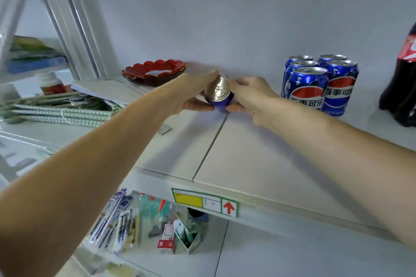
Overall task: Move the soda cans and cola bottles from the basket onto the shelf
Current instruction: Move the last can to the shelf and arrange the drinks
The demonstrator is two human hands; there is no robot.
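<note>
Blue soda can (219, 94) sat mid-shelf (247, 153), tipped toward the camera, with the left hand (191, 94) and right hand (252, 96) each in a curled grip on it. Five cans (319, 84) and a cola bottle (403, 83) stood toward the right end; a red dish (154, 71) sat back left.

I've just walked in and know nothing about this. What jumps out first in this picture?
Two bare hands meet at the middle of the white shelf, the left hand and right hand together gripping a blue soda can tilted with its silver top toward the camera. To the right stands a cluster of blue Pepsi cans, with a dark cola bottle at the far right edge. A red scalloped dish sits behind the hands, to the left.
</note>
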